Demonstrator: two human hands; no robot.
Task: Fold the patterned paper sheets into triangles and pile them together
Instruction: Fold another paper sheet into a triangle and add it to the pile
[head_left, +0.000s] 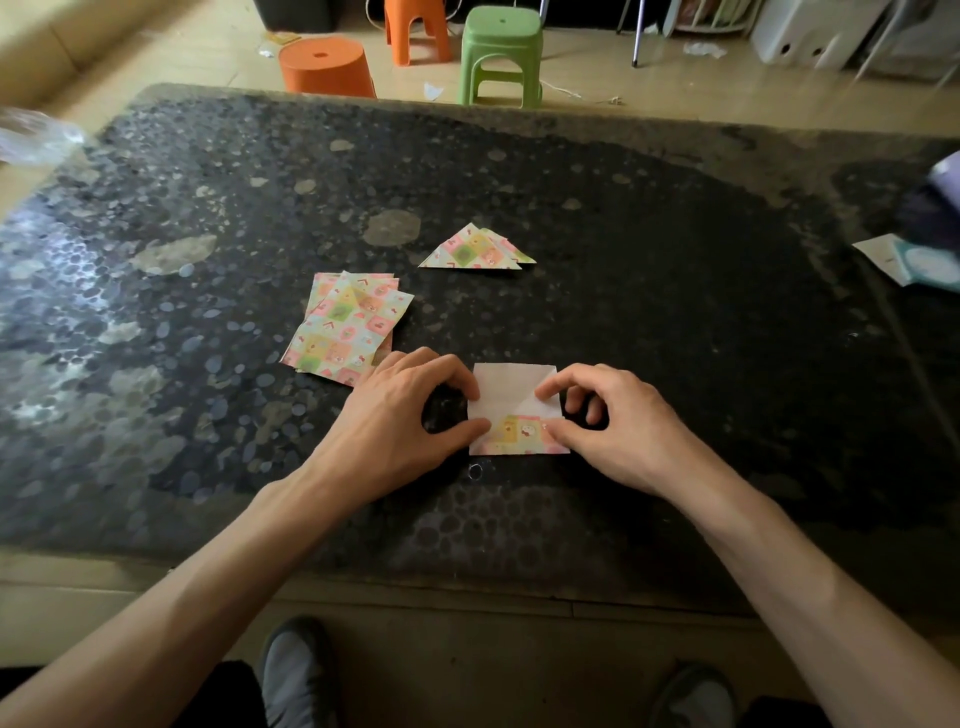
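One patterned paper sheet (506, 395) lies white side up near the table's front, its lower edge turned over so the pattern shows. My left hand (410, 415) pinches its left edge with thumb and forefinger. My right hand (618, 426) pinches the right side of the turned-up flap. A loose stack of unfolded patterned sheets (345, 325) lies just left of my left hand. Farther back, folded patterned triangles (475, 250) sit piled together.
The dark mottled table (675, 312) has a crumpled clear plastic bag (36, 137) at its left edge and papers with a purple object (924, 249) at its right edge. Orange stools (327, 67) and a green stool (501, 54) stand on the floor beyond.
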